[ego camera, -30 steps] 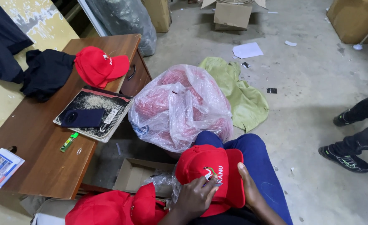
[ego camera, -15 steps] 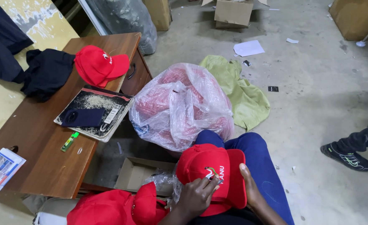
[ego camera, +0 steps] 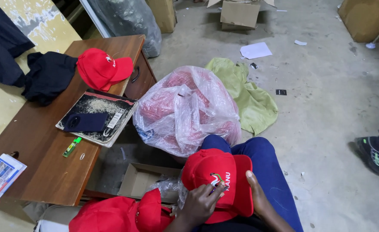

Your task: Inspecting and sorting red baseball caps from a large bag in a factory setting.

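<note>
Fingers (ego camera: 208,193) covering red cap (ego camera: 217,172) front, right hand (ego camera: 258,197) perhaps gripping brim

Cap (ego camera: 217,172) on lap, bag (ego camera: 187,109) beyond.

The red cap (ego camera: 215,172) lies on the person's lap, on top of the blue trousers. It is bright red all over. Its round top points up and away, and its flat brim sticks out to the right side. On the front there is a small picture sewn in white, green and dark thread, with some white letters beside it. The cap looks clean and keeps its shape. The left hand (ego camera: 200,202) lies on the front of the cap, with its fingers on the sewn picture. The right hand (ego camera: 258,197) holds the edge of the brim from the right.
</note>
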